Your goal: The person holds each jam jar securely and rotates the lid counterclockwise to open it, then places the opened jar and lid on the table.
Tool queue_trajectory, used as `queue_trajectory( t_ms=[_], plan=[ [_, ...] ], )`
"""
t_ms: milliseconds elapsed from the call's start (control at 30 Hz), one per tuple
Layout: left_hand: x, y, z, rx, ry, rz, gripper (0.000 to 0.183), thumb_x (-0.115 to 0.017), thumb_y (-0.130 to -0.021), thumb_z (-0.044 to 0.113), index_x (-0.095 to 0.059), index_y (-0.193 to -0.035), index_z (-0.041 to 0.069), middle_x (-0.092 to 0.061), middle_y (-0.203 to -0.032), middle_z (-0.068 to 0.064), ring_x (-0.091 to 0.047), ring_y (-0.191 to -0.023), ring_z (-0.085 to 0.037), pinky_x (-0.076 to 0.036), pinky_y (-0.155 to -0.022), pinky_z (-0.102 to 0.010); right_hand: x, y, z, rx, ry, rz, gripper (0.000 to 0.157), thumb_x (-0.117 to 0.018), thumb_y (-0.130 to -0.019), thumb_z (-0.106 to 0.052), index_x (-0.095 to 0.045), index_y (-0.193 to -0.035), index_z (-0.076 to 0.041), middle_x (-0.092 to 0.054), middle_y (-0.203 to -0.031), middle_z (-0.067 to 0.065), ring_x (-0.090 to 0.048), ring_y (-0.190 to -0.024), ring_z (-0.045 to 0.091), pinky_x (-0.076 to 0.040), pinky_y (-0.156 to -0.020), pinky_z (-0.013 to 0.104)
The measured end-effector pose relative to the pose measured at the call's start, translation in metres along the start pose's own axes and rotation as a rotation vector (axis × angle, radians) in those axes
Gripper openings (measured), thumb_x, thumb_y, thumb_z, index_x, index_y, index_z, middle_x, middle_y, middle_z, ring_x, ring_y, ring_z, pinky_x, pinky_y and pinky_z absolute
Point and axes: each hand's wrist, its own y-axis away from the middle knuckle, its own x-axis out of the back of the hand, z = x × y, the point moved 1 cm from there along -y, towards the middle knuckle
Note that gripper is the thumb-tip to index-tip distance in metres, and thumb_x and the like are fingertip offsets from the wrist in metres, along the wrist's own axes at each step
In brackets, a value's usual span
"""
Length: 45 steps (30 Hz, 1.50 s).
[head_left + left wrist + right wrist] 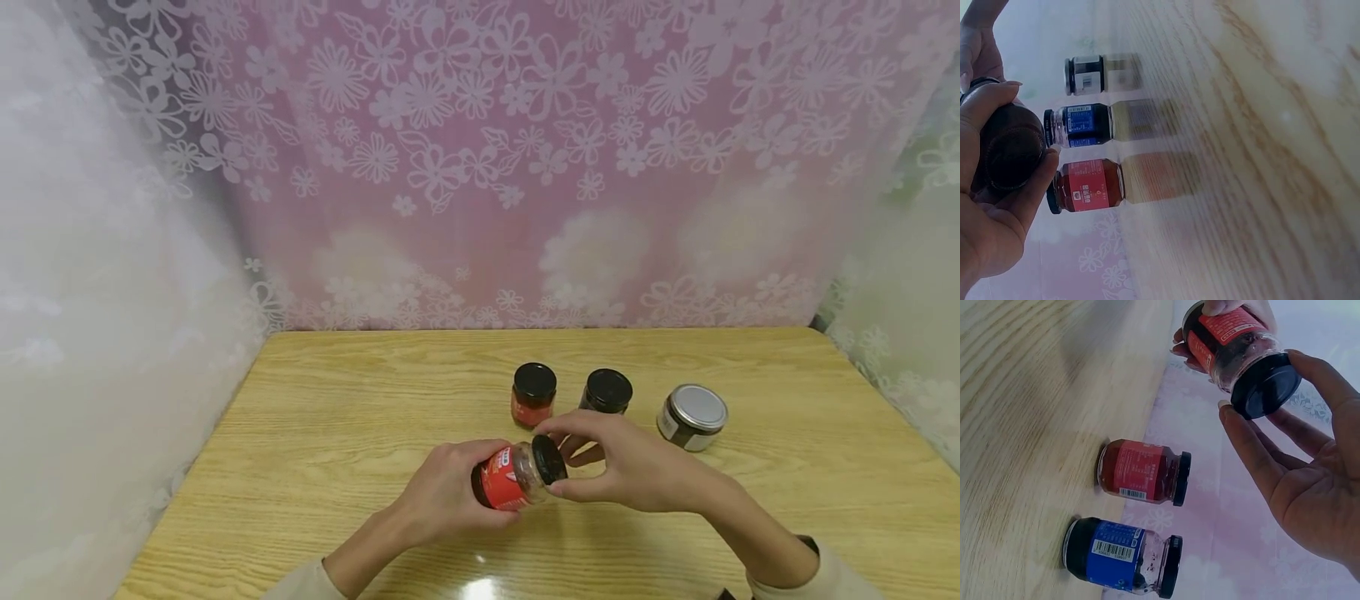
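Note:
My left hand [442,496] grips a glass jar [504,479] with a red label round its body. The jar is tilted above the table, its black lid [550,460] facing right. Fingertips and thumb of my right hand [637,467] pinch that lid by its rim. Dark contents fill the lower part of the jar, and the glass near the neck is clearer in the right wrist view. Its dark base [1015,156] faces the left wrist camera. Behind my hands stand a red-labelled jar [1138,472] and a blue-labelled jar [1119,556], both with black lids.
A squat jar with a silver lid [693,418] stands to the right of the other jars. The wooden table [322,417] ends at a pink flowered curtain [465,208], with pale curtains at both sides. A small dark corner [724,594] shows at the bottom edge.

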Motion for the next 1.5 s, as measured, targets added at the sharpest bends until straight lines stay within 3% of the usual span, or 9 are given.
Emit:
queue_trajectory(
  t_ms=[133,267,433,600,933,1033,1167,1333,1500],
  plan=[
    [-0.001,0.000,-0.001,0.007,0.000,-0.003,0.050,-0.084,-0.070,0.028,-0.064,-0.114,0.017,-0.063,-0.094,0.011,-0.058,-0.075,-0.001,-0.049,-0.063,-0.016,0.000,0.000,0.002,-0.002,-0.001,-0.008,0.056,-0.071,-0.085,-0.042,-0.051,-0.133,-0.022,-0.054,-0.119,-0.004,-0.058,-0.104,0.014,-0.050,-0.087,0.029],
    [-0.001,0.000,-0.003,0.000,-0.057,0.026,0.054,-0.084,-0.069,0.031,-0.064,-0.117,0.016,-0.064,-0.098,0.009,-0.057,-0.077,-0.001,-0.048,-0.064,-0.016,-0.001,-0.002,0.002,-0.091,-0.029,0.008,0.053,-0.065,-0.090,-0.042,-0.046,-0.136,-0.026,-0.055,-0.115,-0.001,-0.060,-0.100,0.014,-0.051,-0.083,0.033],
    [0.001,0.001,-0.005,-0.014,-0.125,0.039,0.055,-0.083,-0.070,0.035,-0.064,-0.118,0.015,-0.065,-0.102,0.007,-0.058,-0.079,-0.001,-0.048,-0.065,-0.016,-0.006,-0.005,-0.002,-0.189,0.007,0.046,0.048,-0.058,-0.093,-0.047,-0.054,-0.130,-0.017,-0.061,-0.100,-0.001,-0.062,-0.084,0.014,-0.050,-0.069,0.035],
    [0.001,0.001,-0.005,-0.008,-0.121,0.027,0.052,-0.083,-0.071,0.035,-0.064,-0.115,0.016,-0.065,-0.100,0.008,-0.057,-0.078,-0.001,-0.048,-0.064,-0.016,-0.008,-0.007,-0.002,-0.151,0.052,0.056,0.053,-0.064,-0.087,-0.050,-0.059,-0.125,-0.013,-0.062,-0.095,-0.005,-0.061,-0.085,0.011,-0.052,-0.069,0.029],
    [0.001,0.001,-0.010,0.007,0.005,-0.017,0.050,-0.083,-0.071,0.030,-0.064,-0.115,0.016,-0.064,-0.100,0.010,-0.058,-0.079,0.000,-0.049,-0.065,-0.016,-0.005,-0.005,0.005,0.048,0.006,0.023,0.055,-0.073,-0.083,-0.040,-0.055,-0.131,-0.020,-0.055,-0.116,-0.004,-0.057,-0.099,0.014,-0.053,-0.076,0.029],
    [0.002,0.001,-0.010,0.026,-0.019,0.002,0.053,-0.083,-0.070,0.030,-0.064,-0.117,0.015,-0.064,-0.102,0.009,-0.058,-0.079,-0.001,-0.049,-0.065,-0.017,-0.005,-0.005,0.007,0.030,0.004,0.005,0.063,-0.073,-0.083,-0.041,-0.046,-0.138,-0.026,-0.051,-0.127,-0.006,-0.056,-0.104,0.014,-0.052,-0.082,0.032],
    [0.004,0.002,-0.010,0.053,-0.063,0.048,0.057,-0.084,-0.069,0.029,-0.064,-0.120,0.013,-0.065,-0.105,0.005,-0.058,-0.080,-0.003,-0.049,-0.066,-0.018,-0.006,-0.006,0.007,-0.093,-0.035,0.004,0.064,-0.065,-0.089,-0.044,-0.037,-0.144,-0.028,-0.048,-0.133,-0.002,-0.057,-0.107,0.014,-0.050,-0.085,0.035],
    [0.006,0.001,-0.009,0.047,-0.110,0.062,0.058,-0.084,-0.070,0.030,-0.063,-0.121,0.013,-0.065,-0.107,0.003,-0.059,-0.083,-0.004,-0.049,-0.068,-0.020,-0.007,-0.011,0.004,-0.197,-0.026,0.049,0.052,-0.055,-0.095,-0.046,-0.048,-0.137,-0.016,-0.059,-0.109,0.002,-0.062,-0.090,0.016,-0.051,-0.073,0.037],
    [0.006,0.002,-0.010,0.037,-0.153,0.055,0.057,-0.083,-0.071,0.032,-0.062,-0.121,0.012,-0.065,-0.107,0.002,-0.059,-0.083,-0.005,-0.049,-0.068,-0.019,-0.012,-0.014,0.001,-0.175,0.049,0.075,0.055,-0.061,-0.088,-0.052,-0.055,-0.128,-0.015,-0.061,-0.093,-0.006,-0.060,-0.085,0.011,-0.050,-0.069,0.030]
  ],
)
